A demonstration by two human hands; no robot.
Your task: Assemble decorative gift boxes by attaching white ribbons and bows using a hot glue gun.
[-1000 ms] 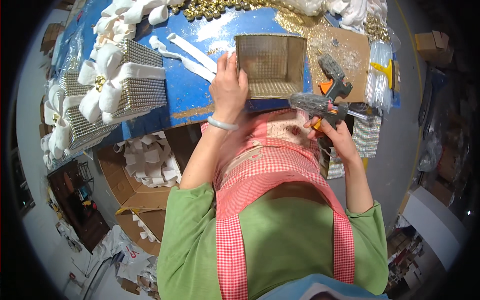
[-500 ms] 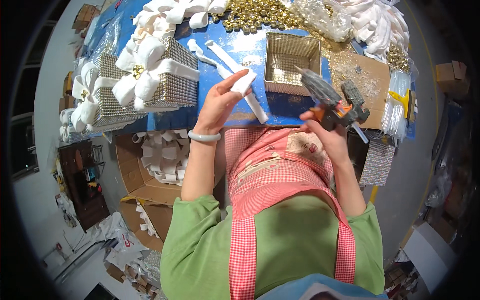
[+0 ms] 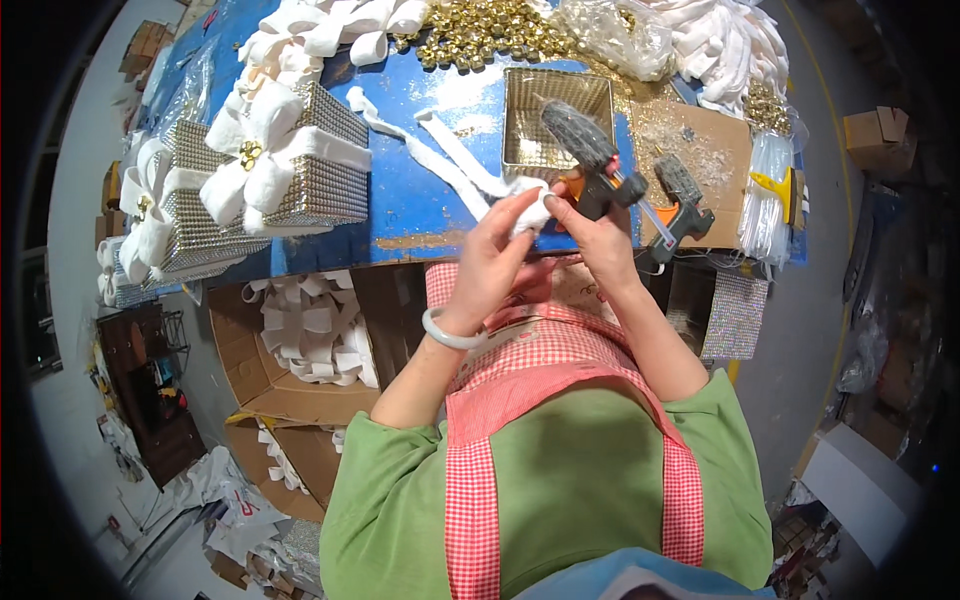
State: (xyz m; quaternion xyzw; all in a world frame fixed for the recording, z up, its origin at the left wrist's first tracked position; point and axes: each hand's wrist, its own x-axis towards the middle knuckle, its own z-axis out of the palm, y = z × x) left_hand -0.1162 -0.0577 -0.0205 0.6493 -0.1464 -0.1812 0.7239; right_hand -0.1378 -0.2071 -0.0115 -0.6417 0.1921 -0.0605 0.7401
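Note:
My left hand, with a pale bangle at its wrist, is closed on a white fabric ribbon at the table's front edge. Two long tails of that ribbon trail away to the far left over the blue top. My right hand is closed round a dark glue gun, its nozzle pointing up and left across an open gold studded box. Thumb and fingertips of the right hand also meet the ribbon, beside the left fingers. A second glue gun with an orange trigger lies to the right.
Studded boxes with white bows stand at the left. Gold bells and white ribbon strips are heaped along the back. Glue-flecked cardboard and clear glue sticks lie right. A carton of white bows sits below the table.
My left hand has moved right and nearer with the ribbon. The right hand has brought the glue gun left, and its fingertips now touch the ribbon. The second glue gun lies apart from it.

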